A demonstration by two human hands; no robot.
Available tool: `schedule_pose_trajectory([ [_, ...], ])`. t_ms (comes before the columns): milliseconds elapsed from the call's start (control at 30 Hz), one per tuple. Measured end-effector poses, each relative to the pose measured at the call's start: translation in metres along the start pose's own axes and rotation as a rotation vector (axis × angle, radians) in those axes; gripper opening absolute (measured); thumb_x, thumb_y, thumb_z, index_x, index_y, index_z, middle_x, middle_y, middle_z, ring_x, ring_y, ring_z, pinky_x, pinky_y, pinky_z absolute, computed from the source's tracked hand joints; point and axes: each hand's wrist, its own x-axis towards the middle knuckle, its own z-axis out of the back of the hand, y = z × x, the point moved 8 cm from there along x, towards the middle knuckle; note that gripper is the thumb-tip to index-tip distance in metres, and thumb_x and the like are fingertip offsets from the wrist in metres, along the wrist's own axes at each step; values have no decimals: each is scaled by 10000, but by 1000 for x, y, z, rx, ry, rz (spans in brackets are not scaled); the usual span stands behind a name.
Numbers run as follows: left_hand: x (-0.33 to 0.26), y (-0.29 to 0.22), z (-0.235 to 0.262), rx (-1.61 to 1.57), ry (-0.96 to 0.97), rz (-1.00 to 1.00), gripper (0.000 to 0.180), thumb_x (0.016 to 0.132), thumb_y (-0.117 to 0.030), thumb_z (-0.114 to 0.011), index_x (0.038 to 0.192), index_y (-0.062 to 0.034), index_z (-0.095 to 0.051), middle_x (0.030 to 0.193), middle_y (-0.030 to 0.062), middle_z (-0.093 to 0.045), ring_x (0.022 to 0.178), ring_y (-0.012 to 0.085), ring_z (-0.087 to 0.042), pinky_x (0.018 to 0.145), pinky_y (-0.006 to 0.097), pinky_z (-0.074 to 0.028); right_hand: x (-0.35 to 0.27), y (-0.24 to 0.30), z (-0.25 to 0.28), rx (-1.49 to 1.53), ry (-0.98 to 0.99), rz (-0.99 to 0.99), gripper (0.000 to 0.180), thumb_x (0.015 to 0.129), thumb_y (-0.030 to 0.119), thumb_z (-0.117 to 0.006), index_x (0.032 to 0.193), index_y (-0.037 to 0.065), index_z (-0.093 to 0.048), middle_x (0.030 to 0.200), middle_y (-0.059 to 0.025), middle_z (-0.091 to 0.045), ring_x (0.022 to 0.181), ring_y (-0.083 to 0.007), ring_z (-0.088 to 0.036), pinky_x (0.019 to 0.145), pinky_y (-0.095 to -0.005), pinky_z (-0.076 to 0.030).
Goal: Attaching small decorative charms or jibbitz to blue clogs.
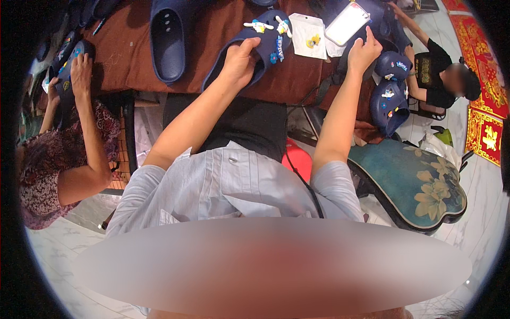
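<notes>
My left hand (241, 64) grips a navy blue foam clog (265, 42) by its foot opening, thumb on top. White dog-like charms, a blue flower and a blue lettered charm decorate its upper. Right of it lie a clear packet (308, 36) with a small yellow charm and a phone (346, 24) with a lit white screen. My right hand (363, 54) is at the phone's near right corner, index finger stretched out, other fingers loosely bent, and I see nothing held in it. Whether the fingertip touches the phone, I cannot tell.
A plain navy clog (169, 45) lies on the brown tablecloth (127, 53) to the left. Decorated clogs (390, 98) sit at the right edge. A person at left handles another clog (71, 69); another person sits at right. A green floral chair (411, 181) stands behind right.
</notes>
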Motion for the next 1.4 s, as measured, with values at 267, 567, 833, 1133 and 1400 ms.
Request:
schedule_pose_trajectory([
  [267, 0, -1, 0, 20, -5, -5, 287, 832, -113, -652, 1049, 55, -568, 1030, 95, -616, 935, 192, -596, 871, 338, -467, 18, -11, -34, -268, 116, 32, 542, 799, 45, -579, 1311, 220, -551, 1180, -236, -380, 1035, -375, -385, 933, -429, -370],
  [567, -1, 0, 0, 7, -7, 7, 276, 836, -102, -644, 1044, 60, -565, 1036, 104, -611, 943, 189, -596, 868, 333, -471, 31, -15, -46, -367, 178, 4, 572, 823, 71, -583, 1357, 256, -495, 1265, -268, -317, 1105, -409, -366, 940, -422, -392],
  [833, -4, -1, -3, -3, -20, 14, 264, 837, -98, -643, 1036, 61, -573, 1017, 102, -629, 922, 191, -611, 869, 330, -477, 26, -11, -35, -311, 77, 37, 522, 823, 82, -598, 1322, 219, -533, 1202, -248, -368, 1044, -387, -401, 939, -427, -376],
  [1133, -2, -1, -1, 7, -25, 11, 265, 836, -103, -648, 1005, 87, -574, 1008, 114, -627, 919, 193, -610, 862, 331, -477, 16, -17, -37, -348, 114, 33, 520, 830, 94, -601, 1329, 221, -528, 1194, -247, -376, 1037, -374, -396, 927, -430, -381],
  [1400, -4, -1, -2, 16, -5, 5, 284, 831, -120, -656, 1031, 65, -572, 1013, 102, -622, 912, 191, -605, 848, 324, -474, 22, -19, -40, -387, 128, 42, 535, 827, 101, -604, 1340, 233, -523, 1200, -244, -378, 1047, -374, -395, 913, -424, -399],
])
